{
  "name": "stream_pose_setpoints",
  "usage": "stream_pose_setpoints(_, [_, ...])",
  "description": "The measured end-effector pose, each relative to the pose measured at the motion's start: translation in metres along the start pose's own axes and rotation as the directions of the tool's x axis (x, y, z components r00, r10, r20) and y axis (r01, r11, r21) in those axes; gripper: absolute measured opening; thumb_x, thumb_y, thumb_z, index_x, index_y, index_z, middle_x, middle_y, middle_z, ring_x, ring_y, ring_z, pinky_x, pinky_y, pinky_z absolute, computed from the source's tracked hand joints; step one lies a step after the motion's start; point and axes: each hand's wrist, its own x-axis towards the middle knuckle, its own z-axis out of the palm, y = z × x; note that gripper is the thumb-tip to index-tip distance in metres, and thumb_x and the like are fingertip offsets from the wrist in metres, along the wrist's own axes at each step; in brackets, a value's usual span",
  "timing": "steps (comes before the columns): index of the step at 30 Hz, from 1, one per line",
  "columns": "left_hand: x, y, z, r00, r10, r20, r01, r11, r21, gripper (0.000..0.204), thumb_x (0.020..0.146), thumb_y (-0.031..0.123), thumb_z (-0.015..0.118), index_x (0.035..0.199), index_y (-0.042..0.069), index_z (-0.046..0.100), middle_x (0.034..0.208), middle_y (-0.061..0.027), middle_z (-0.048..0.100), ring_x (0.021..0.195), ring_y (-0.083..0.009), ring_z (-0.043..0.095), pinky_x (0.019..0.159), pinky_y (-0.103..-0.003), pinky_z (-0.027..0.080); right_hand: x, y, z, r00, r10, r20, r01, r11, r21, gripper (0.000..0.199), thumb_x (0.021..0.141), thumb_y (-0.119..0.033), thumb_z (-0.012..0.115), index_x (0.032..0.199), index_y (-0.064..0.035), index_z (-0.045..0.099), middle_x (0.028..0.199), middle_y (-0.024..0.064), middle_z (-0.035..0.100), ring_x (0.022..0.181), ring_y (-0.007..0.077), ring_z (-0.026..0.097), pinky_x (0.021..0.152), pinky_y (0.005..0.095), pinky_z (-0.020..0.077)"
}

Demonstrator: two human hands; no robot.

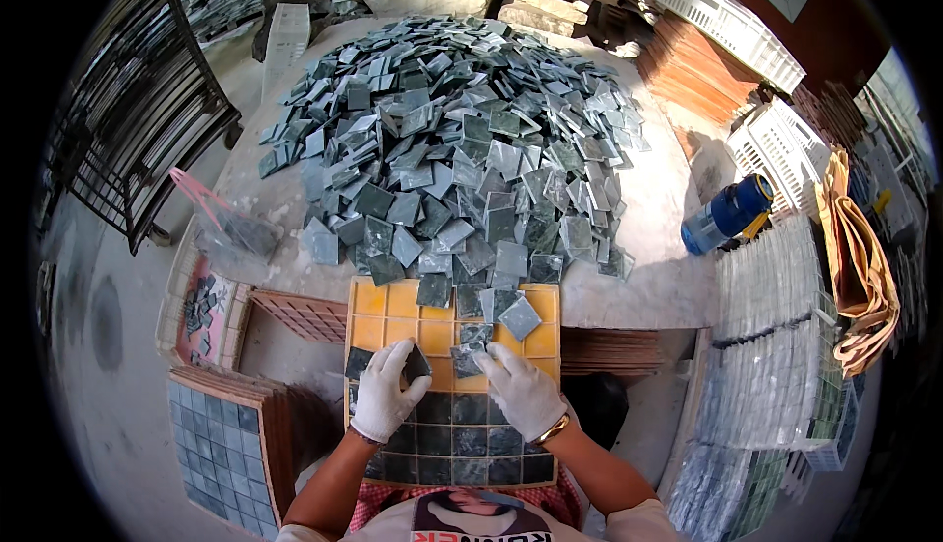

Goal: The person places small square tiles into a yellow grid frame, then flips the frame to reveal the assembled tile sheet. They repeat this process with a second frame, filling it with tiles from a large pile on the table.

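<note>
Handling dark tiles (466, 361) over yellow tray (437, 335)

At upper centre, tiles (462, 154) lie heaped on a table (643, 298); below them, at lower centre, a tray (398, 331) holds more in its lower rows. Upper left, a rack (138, 105); right of the heap, a bottle (725, 216).

Dark square tiles (471, 441) fill the yellow tray's lower rows.

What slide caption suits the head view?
Left hand and right hand, both white-gloved, handling dark square tiles over a yellow gridded tray, before a large tile heap.
</note>
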Motion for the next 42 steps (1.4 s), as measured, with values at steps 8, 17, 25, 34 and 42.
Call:
stream_pose_setpoints(8, [-0.001,0.012,0.003,0.981,0.163,0.101,-0.166,0.986,0.021,0.054,0.07,0.013,0.073,0.118,0.004,0.052,0.115,-0.0171,0.055,0.103,-0.0363,0.055,0.088,-0.041,0.047,0.029,0.013,-0.017,0.996,-0.015,0.087,0.012,0.999,0.04,0.053,0.074,-0.014,0.067,0.123,-0.0054,0.05,0.119,0.0114,0.051,0.096,0.029,0.06,0.08,0.037,0.0511])
stream_pose_setpoints(17, [0.021,0.059,0.074,0.904,0.387,0.181,-0.399,0.916,0.035,0.045,0.068,0.014,0.066,0.11,0.005,0.055,0.112,-0.0106,0.057,0.105,-0.0267,0.055,0.086,-0.038,0.048,-0.029,0.076,-0.047,0.971,0.122,0.205,-0.173,0.952,0.253,0.058,0.068,-0.013,0.076,0.121,-0.0023,0.053,0.117,0.0148,0.051,0.093,0.0265,0.058,0.083,0.0339,0.0493])
stream_pose_setpoints(25, [0.024,0.052,0.071,0.865,0.37,0.339,-0.382,0.924,-0.032,0.046,0.07,0.013,0.07,0.113,0.006,0.056,0.113,-0.0111,0.058,0.107,-0.0304,0.055,0.091,-0.039,0.046,-0.027,0.081,-0.032,0.994,0.048,0.095,-0.072,0.959,0.273,0.045,0.072,-0.012,0.072,0.114,-0.003,0.058,0.11,0.0129,0.055,0.097,0.0291,0.057,0.085,0.0364,0.0487])
stream_pose_setpoints(34, [-0.008,0.051,0.072,0.904,0.396,0.163,-0.413,0.907,0.087,0.036,0.074,0.008,0.066,0.109,0.006,0.06,0.118,-0.0133,0.056,0.108,-0.0331,0.054,0.091,-0.042,0.046,-0.029,0.078,-0.027,0.999,0.01,0.039,-0.018,0.982,0.189,0.041,0.074,-0.019,0.071,0.111,-0.0075,0.059,0.108,0.0092,0.055,0.098,0.0272,0.058,0.081,0.0369,0.0498])
stream_pose_setpoints(42, [0.006,0.045,0.068,0.9,0.362,0.245,-0.347,0.932,-0.105,0.019,0.077,0.007,0.062,0.097,0.006,0.061,0.106,-0.0094,0.06,0.097,-0.0294,0.059,0.079,-0.037,0.051,-0.01,0.066,-0.04,0.979,0.163,0.126,-0.176,0.98,0.098,0.042,0.076,-0.028,0.07,0.11,-0.0079,0.06,0.109,0.0096,0.059,0.094,0.0286,0.061,0.079,0.0384,0.0509])
